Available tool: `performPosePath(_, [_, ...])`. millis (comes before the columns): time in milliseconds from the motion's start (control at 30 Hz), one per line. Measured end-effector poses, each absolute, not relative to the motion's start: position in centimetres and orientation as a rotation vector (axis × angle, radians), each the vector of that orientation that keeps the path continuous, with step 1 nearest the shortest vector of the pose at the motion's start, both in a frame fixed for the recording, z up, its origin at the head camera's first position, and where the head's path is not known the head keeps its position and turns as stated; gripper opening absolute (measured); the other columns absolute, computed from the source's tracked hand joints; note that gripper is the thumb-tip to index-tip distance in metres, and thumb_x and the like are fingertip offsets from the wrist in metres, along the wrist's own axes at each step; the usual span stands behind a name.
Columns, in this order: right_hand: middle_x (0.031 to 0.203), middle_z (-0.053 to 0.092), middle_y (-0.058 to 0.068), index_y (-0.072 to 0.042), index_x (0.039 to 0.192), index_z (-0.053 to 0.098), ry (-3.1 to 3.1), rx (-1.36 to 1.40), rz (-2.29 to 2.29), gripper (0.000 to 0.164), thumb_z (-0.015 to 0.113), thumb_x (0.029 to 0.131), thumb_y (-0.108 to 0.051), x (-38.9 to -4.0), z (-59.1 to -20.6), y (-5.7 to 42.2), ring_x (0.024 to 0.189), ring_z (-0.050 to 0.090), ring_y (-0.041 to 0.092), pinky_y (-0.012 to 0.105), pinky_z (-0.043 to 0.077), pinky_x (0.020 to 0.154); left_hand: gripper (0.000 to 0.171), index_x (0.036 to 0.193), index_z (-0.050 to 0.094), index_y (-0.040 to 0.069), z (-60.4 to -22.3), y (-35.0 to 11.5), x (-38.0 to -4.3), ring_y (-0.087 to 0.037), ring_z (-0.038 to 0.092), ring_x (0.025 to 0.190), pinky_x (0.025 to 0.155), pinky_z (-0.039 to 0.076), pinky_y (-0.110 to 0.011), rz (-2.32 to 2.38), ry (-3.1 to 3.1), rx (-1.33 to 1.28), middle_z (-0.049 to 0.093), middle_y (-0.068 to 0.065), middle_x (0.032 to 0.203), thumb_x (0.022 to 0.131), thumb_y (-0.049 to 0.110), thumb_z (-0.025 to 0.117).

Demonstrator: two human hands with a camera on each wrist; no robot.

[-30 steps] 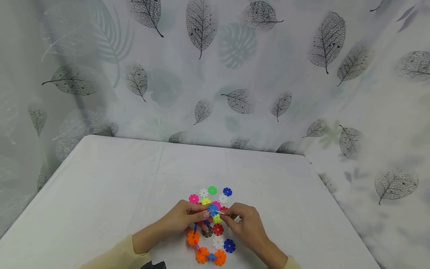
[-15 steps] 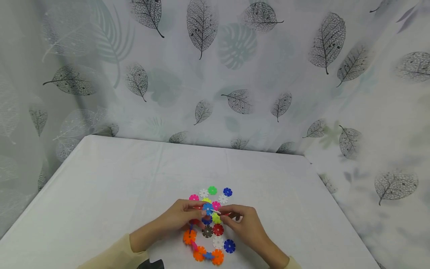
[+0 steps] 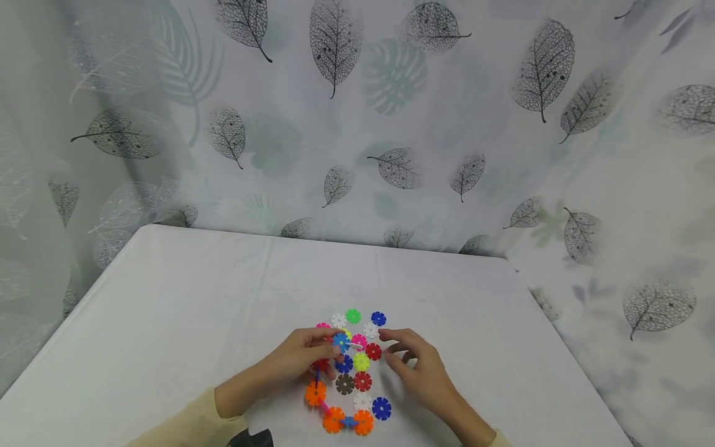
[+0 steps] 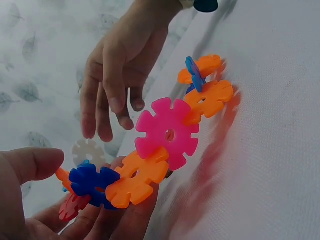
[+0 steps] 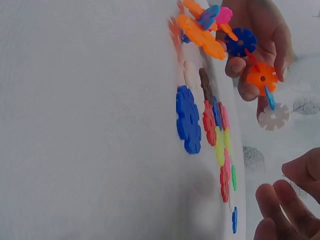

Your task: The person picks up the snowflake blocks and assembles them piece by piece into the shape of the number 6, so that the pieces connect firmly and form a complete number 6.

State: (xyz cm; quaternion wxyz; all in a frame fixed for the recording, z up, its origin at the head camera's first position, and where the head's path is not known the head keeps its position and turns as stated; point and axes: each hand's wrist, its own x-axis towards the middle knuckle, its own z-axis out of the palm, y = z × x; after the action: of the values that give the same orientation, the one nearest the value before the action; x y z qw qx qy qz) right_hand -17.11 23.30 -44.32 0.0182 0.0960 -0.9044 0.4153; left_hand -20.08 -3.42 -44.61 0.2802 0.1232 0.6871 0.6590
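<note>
My left hand (image 3: 293,360) holds a chain of interlocking plastic flower discs (image 4: 167,132), slotted edge to edge. Orange, pink, dark blue and red discs run along it, and its near part curves down toward the table. Close to the left thumb is a light blue disc (image 3: 341,343). A white disc (image 5: 274,117) is slotted onto that blue one at the chain's free end. My right hand (image 3: 421,369) hovers to the right of the chain, thumb and fingers apart, with nothing between them. Some left fingers are hidden behind the chain.
Several loose discs lie flat on the white-covered table (image 3: 212,298): among them a dark blue disc (image 3: 382,408), a red disc (image 3: 362,381), a yellow disc (image 3: 361,362) and a green disc (image 3: 353,316). A leaf-printed curtain (image 3: 290,136) hangs behind the table.
The right hand has let go of the white disc and drawn back to the right, fingers spreading. The left hand has shifted slightly left with the chain, the white disc staying on it.
</note>
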Motion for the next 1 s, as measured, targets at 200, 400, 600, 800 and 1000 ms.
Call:
performPosePath(200, [0.116,0.067,-0.008,-0.023,0.134,0.065,-2.776,0.13,1.258,0.047,0.072,0.092,-0.004,-17.1,-44.6,24.1,0.096,0.064,0.011,0.03,0.054,0.079,0.053,0.144,0.048,-0.006,-44.8,-3.6,-20.2,-0.026,0.072,0.083,0.063,0.051,-0.027,1.772,1.836,0.312,0.072,-0.011,0.106,0.103,0.024,0.06])
performPosePath(400, [0.107,0.066,-0.002,-0.021,0.133,0.065,-2.796,0.043,1.22,0.046,0.075,0.091,-0.007,-16.9,-45.0,25.0,0.089,0.061,0.012,0.028,0.052,0.077,0.043,0.138,0.054,-0.004,-44.7,-4.0,-20.2,-0.027,0.071,0.082,0.065,0.051,-0.028,1.786,1.856,0.305,0.072,-0.013,0.106,0.104,0.022,0.056])
performPosePath(600, [0.098,0.062,-0.002,-0.019,0.128,0.068,-2.825,-0.033,1.272,0.042,0.077,0.089,-0.008,-16.6,-45.2,25.7,0.08,0.057,0.017,0.026,0.052,0.065,0.043,0.141,0.05,-0.005,-44.2,-3.9,-20.2,-0.027,0.071,0.082,0.072,0.055,-0.031,1.814,1.91,0.263,0.071,-0.014,0.107,0.104,0.017,0.055])
performPosePath(800, [0.096,0.064,-0.003,-0.017,0.12,0.073,-2.928,0.007,1.296,0.031,0.078,0.089,-0.013,-16.5,-45.1,26.3,0.079,0.056,0.017,0.025,0.053,0.063,0.039,0.136,0.055,-0.002,-44.2,-3.9,-20.3,-0.025,0.07,0.079,0.064,0.053,-0.029,1.799,1.964,0.215,0.072,-0.011,0.104,0.103,0.018,0.057])
performPosePath(1000, [0.097,0.067,-0.006,-0.018,0.111,0.076,-3.097,0.294,1.363,0.029,0.084,0.083,-0.02,-16.4,-44.9,27.0,0.08,0.058,0.018,0.023,0.052,0.07,0.038,0.133,0.057,-0.001,-44.3,-3.8,-20.3,-0.023,0.068,0.075,0.059,0.05,-0.027,1.775,2.023,0.168,0.073,-0.009,0.097,0.101,0.019,0.059])
